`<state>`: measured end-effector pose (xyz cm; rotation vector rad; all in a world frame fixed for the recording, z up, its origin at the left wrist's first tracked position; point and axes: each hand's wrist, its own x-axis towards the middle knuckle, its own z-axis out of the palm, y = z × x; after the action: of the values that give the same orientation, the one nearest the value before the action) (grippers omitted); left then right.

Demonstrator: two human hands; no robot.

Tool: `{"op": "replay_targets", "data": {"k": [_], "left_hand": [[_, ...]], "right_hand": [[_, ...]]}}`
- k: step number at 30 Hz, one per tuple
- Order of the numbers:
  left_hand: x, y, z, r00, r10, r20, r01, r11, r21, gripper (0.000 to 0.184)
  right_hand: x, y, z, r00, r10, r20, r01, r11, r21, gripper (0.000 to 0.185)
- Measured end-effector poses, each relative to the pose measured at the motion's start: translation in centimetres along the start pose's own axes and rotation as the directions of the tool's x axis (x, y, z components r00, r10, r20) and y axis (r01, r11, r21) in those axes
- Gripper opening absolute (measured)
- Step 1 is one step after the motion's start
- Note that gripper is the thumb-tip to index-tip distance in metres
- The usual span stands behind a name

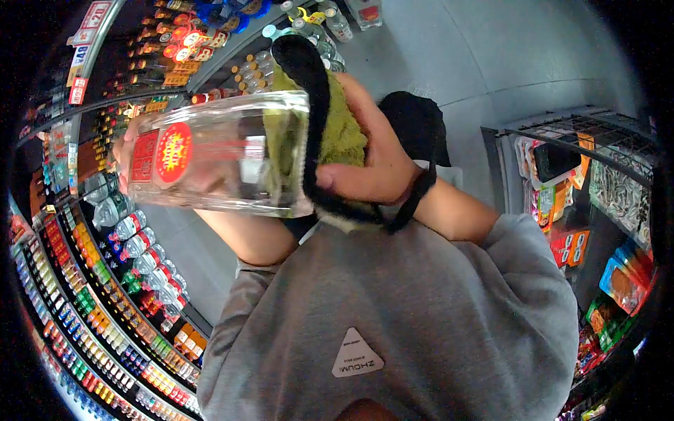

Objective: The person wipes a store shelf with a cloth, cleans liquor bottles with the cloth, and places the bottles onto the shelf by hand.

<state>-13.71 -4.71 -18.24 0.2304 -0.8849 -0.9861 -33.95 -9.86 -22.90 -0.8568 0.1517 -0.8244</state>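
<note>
A big clear square-sided bottle (225,158) with a red and yellow label is held sideways in front of my chest. My left hand (122,156) grips its far left end; most of that hand is hidden behind the bottle. At the right end, my right hand (375,151) presses a fluffy olive-green cloth (340,116) with a black border against the bottle's flat end. Its thumb lies over the cloth's black edge, and a black strip hangs by the wrist. The cloth also shows through the clear wall.
Shelves of small bottles (91,302) curve along the left, with large water bottles (151,259) beside them. More bottles (326,42) stand on the floor ahead. On the right is a black wire rack (583,133) with packaged goods. Grey floor tiles (484,56) lie ahead.
</note>
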Motion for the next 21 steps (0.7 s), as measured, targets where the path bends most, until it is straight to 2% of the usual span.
{"op": "replay_targets", "data": {"k": [1,3,5,7,8,9,11,12,13,14,15,17,18,19,21], "left_hand": [[0.0,0.2,-0.5,1.000,0.004,0.000,-0.004,1.000,-0.009,0.014],[-0.4,1.2,-2.2,1.000,0.019,0.017,-0.018,1.000,-0.024,0.014],[-0.9,2.5,-4.4,0.998,0.022,0.061,-0.020,0.999,-0.034,0.014],[-1.1,3.0,-5.1,0.996,0.029,0.085,-0.026,0.999,-0.035,0.014],[-1.1,3.1,-4.7,0.995,0.039,0.087,-0.036,0.999,-0.036,0.014],[-1.2,2.9,-4.2,0.998,0.045,0.053,-0.043,0.999,-0.024,0.013],[-0.5,1.7,-1.6,0.998,0.055,-0.018,-0.055,0.998,0.001,0.013],[-0.5,1.9,-2.1,0.996,0.083,0.020,-0.083,0.996,-0.026,0.014],[-0.3,1.8,-1.6,0.995,0.093,0.033,-0.092,0.996,-0.016,0.015],[-0.1,1.7,-1.2,0.994,0.102,0.047,-0.102,0.995,-0.007,0.016],[-0.2,1.5,-0.5,0.991,0.133,-0.026,-0.132,0.990,0.040,0.016],[0.3,1.8,-1.4,0.986,0.152,0.071,-0.151,0.988,-0.015,0.015],[-0.2,1.7,-1.2,0.988,0.156,0.006,-0.157,0.987,0.039,0.015],[0.2,1.7,-1.3,0.983,0.169,0.076,-0.171,0.985,0.018,0.014],[-0.4,1.9,-1.8,0.982,0.176,0.064,-0.177,0.984,0.013,0.014]], "right_hand": [[0.0,-0.3,0.0,1.000,0.000,0.004,0.000,1.000,0.000,0.079],[0.0,-0.8,-0.3,0.991,0.109,0.072,-0.110,0.994,0.013,0.082],[-0.2,-1.0,-0.4,0.990,0.115,0.077,-0.114,0.993,-0.008,0.078],[-0.7,-0.3,-0.6,0.992,0.072,-0.106,-0.076,0.996,-0.036,0.069],[-0.7,0.0,-0.8,0.979,0.102,-0.177,-0.102,0.995,0.008,0.065],[-0.6,0.8,-1.2,0.966,0.043,-0.253,-0.084,0.985,-0.152,0.056],[-0.2,0.6,-1.8,0.903,0.224,-0.368,-0.239,0.971,0.005,0.046],[-0.5,1.5,-2.9,0.920,0.187,-0.345,-0.169,0.982,0.082,0.040],[-0.3,1.2,-2.1,0.893,0.188,-0.408,-0.135,0.979,0.155,0.038],[0.1,1.8,-2.3,0.884,0.192,-0.427,-0.133,0.978,0.164,0.033],[0.1,2.6,-2.7,0.873,0.199,-0.445,-0.134,0.976,0.172,0.030],[0.1,3.4,-3.5,0.841,0.274,-0.466,-0.202,0.959,0.199,0.026],[0.2,4.1,-4.0,0.829,0.241,-0.505,-0.211,0.971,0.116,0.025],[0.4,4.8,-4.7,0.816,0.203,-0.541,-0.221,0.975,0.033,0.025],[1.4,5.5,-6.3,0.789,0.066,-0.611,-0.318,0.895,-0.314,0.025]]}}
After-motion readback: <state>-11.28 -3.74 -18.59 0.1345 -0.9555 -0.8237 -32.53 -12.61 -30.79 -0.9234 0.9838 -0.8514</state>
